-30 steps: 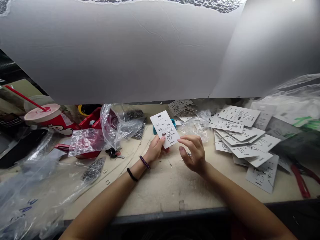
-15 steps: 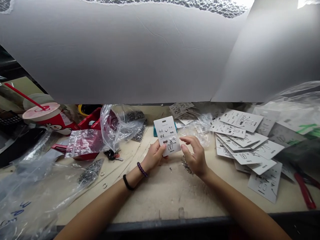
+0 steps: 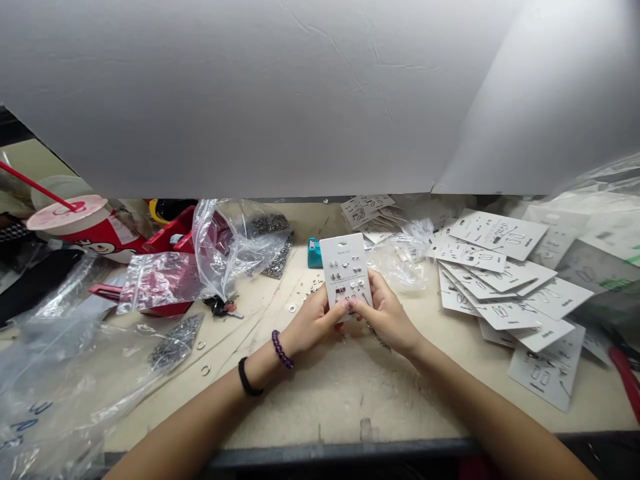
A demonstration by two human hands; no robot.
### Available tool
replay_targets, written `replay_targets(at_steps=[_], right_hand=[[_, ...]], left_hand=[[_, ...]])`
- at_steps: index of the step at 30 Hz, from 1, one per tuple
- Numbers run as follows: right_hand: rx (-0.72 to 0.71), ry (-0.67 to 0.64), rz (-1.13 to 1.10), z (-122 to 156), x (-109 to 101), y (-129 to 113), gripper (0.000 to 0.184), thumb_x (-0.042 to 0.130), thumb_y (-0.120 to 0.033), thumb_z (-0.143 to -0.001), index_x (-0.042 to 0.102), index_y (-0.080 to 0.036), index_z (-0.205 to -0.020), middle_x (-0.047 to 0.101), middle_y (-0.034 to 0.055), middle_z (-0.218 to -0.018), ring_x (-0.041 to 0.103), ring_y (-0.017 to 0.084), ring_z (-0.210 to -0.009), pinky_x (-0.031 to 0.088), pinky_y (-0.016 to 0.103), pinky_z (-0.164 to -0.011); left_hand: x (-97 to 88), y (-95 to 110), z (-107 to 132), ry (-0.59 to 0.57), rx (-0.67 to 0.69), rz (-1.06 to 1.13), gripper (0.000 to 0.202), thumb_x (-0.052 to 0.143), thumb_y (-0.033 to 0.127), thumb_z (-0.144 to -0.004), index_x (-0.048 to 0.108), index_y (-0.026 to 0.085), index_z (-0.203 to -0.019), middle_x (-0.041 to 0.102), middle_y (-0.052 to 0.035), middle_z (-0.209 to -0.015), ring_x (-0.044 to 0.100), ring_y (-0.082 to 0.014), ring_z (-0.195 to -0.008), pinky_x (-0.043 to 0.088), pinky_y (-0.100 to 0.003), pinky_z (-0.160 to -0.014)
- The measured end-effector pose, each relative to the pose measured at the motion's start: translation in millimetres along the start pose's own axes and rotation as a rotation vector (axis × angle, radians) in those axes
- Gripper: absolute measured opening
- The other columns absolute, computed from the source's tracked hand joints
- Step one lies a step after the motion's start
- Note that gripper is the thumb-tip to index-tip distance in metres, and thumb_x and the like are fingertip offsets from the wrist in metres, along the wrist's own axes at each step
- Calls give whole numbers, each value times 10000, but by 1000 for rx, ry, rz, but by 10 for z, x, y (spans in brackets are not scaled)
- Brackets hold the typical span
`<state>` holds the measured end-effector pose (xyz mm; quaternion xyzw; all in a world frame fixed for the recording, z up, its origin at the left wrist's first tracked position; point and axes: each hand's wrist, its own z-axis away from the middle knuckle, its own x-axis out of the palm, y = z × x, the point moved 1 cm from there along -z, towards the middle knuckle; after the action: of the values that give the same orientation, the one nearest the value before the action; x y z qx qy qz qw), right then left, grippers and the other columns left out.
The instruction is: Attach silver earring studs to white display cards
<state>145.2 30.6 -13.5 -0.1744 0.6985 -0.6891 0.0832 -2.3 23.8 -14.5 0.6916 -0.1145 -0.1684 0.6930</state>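
A white earring card [image 3: 345,263] with several rows of small studs is held up at the middle of the bench. My left hand [image 3: 320,313] grips its lower left edge, thumb across the front. On the lower right, my right hand [image 3: 389,313] is closed on the same card, its thumb tip close to the left one over the bottom earrings. The fingers behind the card are mostly hidden. Small metal pieces [image 3: 376,337] lie on the bench, partly covered by my right hand. Behind the card stands a small teal object [image 3: 314,253].
Many filled earring cards [image 3: 500,287] lie in a fanned pile at right, near red-handled pliers [image 3: 625,377]. At left are clear plastic bags [image 3: 65,387], a red cup with a straw [image 3: 85,227] and a red bin [image 3: 170,237]. A white board [image 3: 250,100] stands across the back.
My right hand has moved left and taken hold of the card's lower right side. The card now stands more upright, and my left thumb has slid toward its bottom centre.
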Motion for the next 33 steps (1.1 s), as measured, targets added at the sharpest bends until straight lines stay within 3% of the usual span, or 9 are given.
replay_targets(at_steps=[6,10,16,18,24,30,33], right_hand=[[-15,-43,-77,15,-6,-44,362,515,-241,-820,394,-248,-1161,529,44,-1130,518,167,-1022,457,327,-841],[-79,21,-6,27,-15,-30,321,457,-248,-858,388,-249,-1171,530,37,-1058,518,161,-969,456,324,-811],[-144,130,55,49,-3,-20,326,449,-268,-858,375,-243,-1175,502,54,-1095,514,172,-946,473,320,-757],[-149,134,79,59,7,-21,319,438,-269,-863,374,-246,-1175,504,56,-1095,509,179,-973,468,337,-787],[-193,113,140,97,38,-5,310,419,-250,-874,370,-243,-1180,485,62,-1142,474,188,-1058,405,383,-917],[-222,116,147,109,46,-1,315,420,-229,-874,372,-258,-1184,483,48,-1150,471,178,-1067,389,374,-937],[-222,102,143,110,51,2,323,420,-230,-873,365,-254,-1191,481,50,-1160,471,177,-1075,397,368,-932]], left_hand=[[10,-4,27,7,11,52,346,447,434,-823,471,157,-1028,566,-82,-924,533,-133,-607,498,-265,-503],[16,14,30,108,28,-36,321,442,397,-839,455,159,-1054,562,-70,-939,538,-112,-601,498,-263,-539],[-7,63,12,220,97,10,279,525,321,-813,463,159,-1032,559,-82,-1030,546,-170,-913,478,-266,-704],[-11,73,14,247,103,8,252,526,316,-815,475,157,-1004,570,-74,-998,542,-167,-917,457,-270,-739],[16,76,13,228,2,114,243,503,381,-814,486,153,-895,561,-52,-900,539,-134,-767,446,-227,-591],[31,82,14,193,-59,216,333,640,330,-709,482,164,-950,558,-38,-916,519,-143,-821,426,-225,-620],[38,88,22,211,-74,219,309,571,369,-764,474,165,-974,566,-44,-933,528,-139,-800,420,-233,-621]])
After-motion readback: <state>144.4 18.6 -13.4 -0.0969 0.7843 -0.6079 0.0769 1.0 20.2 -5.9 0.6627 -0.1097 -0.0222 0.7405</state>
